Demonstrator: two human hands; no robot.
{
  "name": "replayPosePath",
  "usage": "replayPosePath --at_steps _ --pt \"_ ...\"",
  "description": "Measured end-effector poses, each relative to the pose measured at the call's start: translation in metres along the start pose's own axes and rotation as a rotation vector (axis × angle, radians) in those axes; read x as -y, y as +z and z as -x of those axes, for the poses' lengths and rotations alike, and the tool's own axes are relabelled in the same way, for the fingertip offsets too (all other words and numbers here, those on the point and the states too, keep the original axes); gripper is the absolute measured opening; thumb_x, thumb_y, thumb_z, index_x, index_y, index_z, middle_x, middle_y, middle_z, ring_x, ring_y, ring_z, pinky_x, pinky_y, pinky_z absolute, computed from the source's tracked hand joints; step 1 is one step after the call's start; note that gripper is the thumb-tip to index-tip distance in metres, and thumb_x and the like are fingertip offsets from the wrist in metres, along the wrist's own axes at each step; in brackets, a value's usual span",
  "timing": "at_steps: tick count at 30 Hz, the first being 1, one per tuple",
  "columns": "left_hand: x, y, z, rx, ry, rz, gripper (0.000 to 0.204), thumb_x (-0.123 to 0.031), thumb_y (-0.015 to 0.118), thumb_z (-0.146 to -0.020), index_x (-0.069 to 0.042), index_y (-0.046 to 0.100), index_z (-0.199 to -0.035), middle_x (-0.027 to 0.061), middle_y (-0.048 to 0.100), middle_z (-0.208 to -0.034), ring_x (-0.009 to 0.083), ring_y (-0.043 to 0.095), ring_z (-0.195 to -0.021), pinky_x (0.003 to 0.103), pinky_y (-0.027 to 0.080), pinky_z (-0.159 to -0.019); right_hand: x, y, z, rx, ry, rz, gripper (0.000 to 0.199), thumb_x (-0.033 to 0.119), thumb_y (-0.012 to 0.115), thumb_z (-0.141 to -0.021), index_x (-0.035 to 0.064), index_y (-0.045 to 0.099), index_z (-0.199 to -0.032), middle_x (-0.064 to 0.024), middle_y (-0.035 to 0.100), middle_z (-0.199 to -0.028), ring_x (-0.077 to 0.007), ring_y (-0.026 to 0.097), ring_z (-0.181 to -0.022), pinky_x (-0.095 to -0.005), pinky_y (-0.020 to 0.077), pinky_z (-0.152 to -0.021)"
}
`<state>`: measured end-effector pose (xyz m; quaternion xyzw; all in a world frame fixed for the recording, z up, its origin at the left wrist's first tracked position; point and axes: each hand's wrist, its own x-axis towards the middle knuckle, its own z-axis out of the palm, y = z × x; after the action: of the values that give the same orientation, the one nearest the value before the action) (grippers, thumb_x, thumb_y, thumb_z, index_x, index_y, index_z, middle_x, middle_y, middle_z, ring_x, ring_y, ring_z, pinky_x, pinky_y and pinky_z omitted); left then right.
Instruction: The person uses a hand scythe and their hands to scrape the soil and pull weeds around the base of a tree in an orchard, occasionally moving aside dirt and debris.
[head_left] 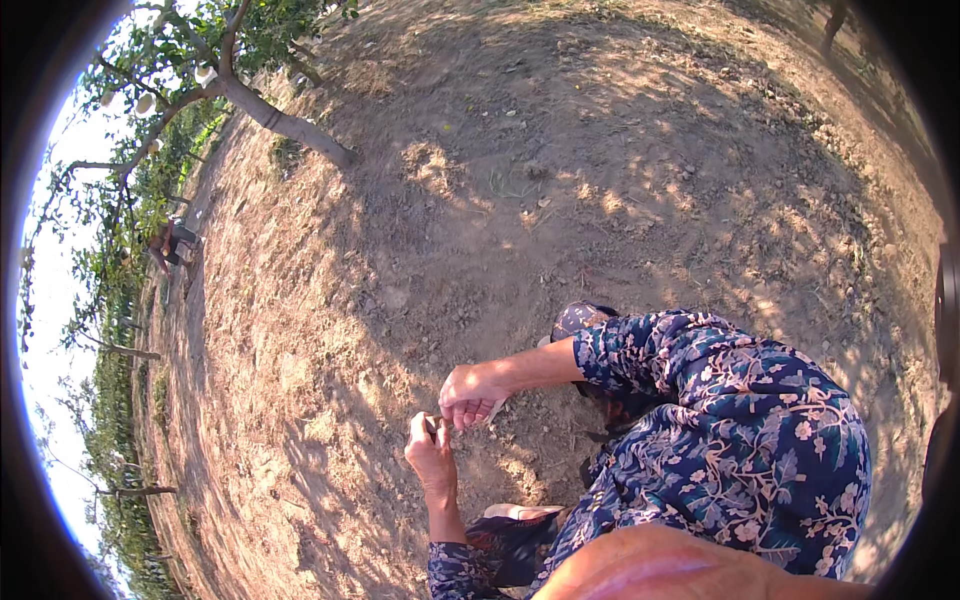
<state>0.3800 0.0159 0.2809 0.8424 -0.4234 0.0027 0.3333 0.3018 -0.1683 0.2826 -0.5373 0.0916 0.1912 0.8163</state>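
Both my hands meet above the dry soil, in front of my crouched body in dark blue floral clothing [760, 430]. My left hand [431, 462] is closed round a small dark object [432, 427] that shows between thumb and fingers. Its exact kind cannot be made out. From the other side my right hand [472, 393] reaches in, its fingers curled together and touching that object or the left fingertips. Whatever the right fingers pinch is hidden. A thin pale strip [496, 409] shows just beside the right fingers; I cannot tell whether it is held.
Bare clods and dry soil [300, 370] surround me, patched with shade. One of my shoes [582, 318] stands beyond my right forearm, the other [522, 511] near my left wrist. A leaning tree trunk [290, 128] with pale fruit stands upper left. Another person [175, 243] bends far left.
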Motion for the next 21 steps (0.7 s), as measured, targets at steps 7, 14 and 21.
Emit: replayPosePath --at_steps 7,14,21 --pt "0.013 -0.006 -0.001 0.123 -0.181 0.173 0.017 -0.010 0.062 -0.078 0.002 0.062 -0.090 0.0129 0.064 -0.068 0.0186 0.062 -0.058 0.030 0.049 -0.055 0.040 0.012 0.020 0.143 -0.160 0.034 0.018 0.014 0.049 -0.089 0.0019 0.060 -0.095 -0.0085 0.066 -0.077 -0.0121 0.061 -0.067 -0.0255 0.0516 -0.060" --pt "0.037 -0.024 0.031 0.589 -0.416 -0.161 0.024 -0.021 0.060 -0.078 -0.007 0.067 -0.096 0.0205 0.066 -0.083 0.0318 0.066 -0.077 0.039 0.051 -0.068 0.046 0.052 -0.015 0.237 -0.283 0.134 0.016 0.014 0.051 -0.083 0.0062 0.062 -0.092 -0.0066 0.067 -0.077 -0.0122 0.062 -0.066 -0.0276 0.0517 -0.058" --pt "0.068 -0.003 0.078 0.804 -0.691 -0.227 0.024 -0.023 0.061 -0.080 -0.004 0.063 -0.094 0.0170 0.065 -0.075 0.0293 0.064 -0.068 0.039 0.050 -0.061 0.029 0.059 -0.009 0.269 -0.207 0.056 0.015 0.014 0.051 -0.084 0.0081 0.062 -0.091 -0.0058 0.067 -0.076 -0.0103 0.062 -0.064 -0.0265 0.0513 -0.057"
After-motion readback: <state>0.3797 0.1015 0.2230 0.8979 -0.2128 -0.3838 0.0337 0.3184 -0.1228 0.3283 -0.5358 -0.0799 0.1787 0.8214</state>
